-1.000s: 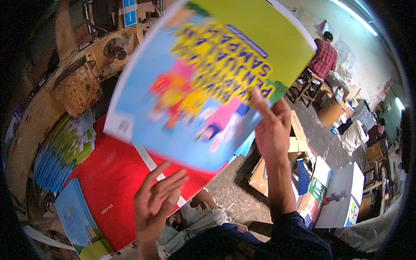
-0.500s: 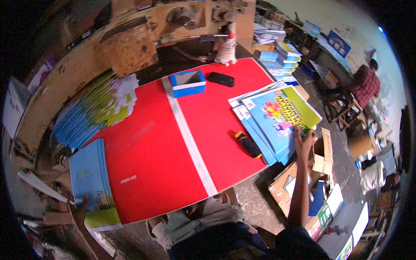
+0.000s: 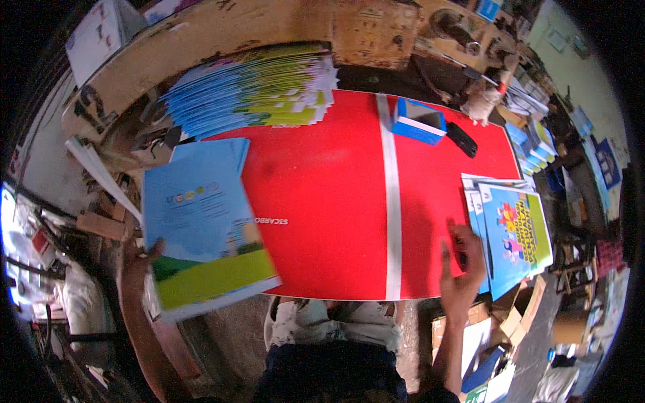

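Observation:
My left hand (image 3: 142,260) grips the left edge of a blue and green booklet (image 3: 205,225), held tilted over the table's left side. Beneath it, the top of another blue booklet (image 3: 232,149) shows. My right hand (image 3: 465,269) is over the red tabletop (image 3: 322,201), thumb and fingers apart and slightly blurred. Between them a dark object (image 3: 459,258) partly shows; whether the fingers touch it I cannot make out. Just right of that hand lies a stack of blue and green booklets (image 3: 514,232) with cartoon figures on the top cover.
A long fanned row of booklets (image 3: 248,91) lines the far left. A blue open box (image 3: 418,122) and a black object (image 3: 462,139) sit at the far right, beyond a white strip (image 3: 392,221). Cardboard cartons (image 3: 521,316) stand by the right table edge; more stacks (image 3: 534,144) lie behind.
The view has turned left. My left hand has raised a booklet from the left pile. My right hand has left the booklet stack and moved left to the dark object.

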### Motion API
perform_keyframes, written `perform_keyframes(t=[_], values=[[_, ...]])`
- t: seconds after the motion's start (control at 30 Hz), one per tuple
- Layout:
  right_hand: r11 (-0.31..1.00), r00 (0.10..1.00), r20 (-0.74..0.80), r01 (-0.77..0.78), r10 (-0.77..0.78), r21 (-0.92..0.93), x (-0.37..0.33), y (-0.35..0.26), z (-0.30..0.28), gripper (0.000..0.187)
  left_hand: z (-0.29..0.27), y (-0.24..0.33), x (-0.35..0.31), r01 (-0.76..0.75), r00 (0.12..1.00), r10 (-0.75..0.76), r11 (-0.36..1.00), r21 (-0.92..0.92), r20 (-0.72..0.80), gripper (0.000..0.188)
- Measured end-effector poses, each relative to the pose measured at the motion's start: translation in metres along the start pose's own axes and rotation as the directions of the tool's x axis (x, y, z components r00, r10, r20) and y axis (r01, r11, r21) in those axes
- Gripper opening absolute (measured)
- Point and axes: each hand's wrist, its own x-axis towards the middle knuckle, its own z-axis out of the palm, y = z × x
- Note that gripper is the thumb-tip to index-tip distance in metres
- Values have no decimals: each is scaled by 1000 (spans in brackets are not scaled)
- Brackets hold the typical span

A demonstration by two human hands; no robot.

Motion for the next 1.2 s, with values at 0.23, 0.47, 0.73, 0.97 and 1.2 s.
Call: perform_keyframes(t=[0.23,0.47,0.73,0.97,1.2], values=[[880,798,453,191,-397,434,-27,-122,58,31,129,86,-136,302,953,-252,800,-518,167,44],[938,678,649,266,-345,220,-20,-166,14,57,210,132,-170,277,921,186,307,-911,343,88],[983,767,615,151,-183,103,-27,-166,-5,55,244,135,-165,557,724,371,183,-810,582,106],[991,725,677,63,-127,118,-26,-170,-6,55,234,134,-172,441,816,281,262,-859,505,94],[996,781,623,24,36,-87,-8,-169,-30,51,197,158,-165,378,875,102,469,-798,474,59]])
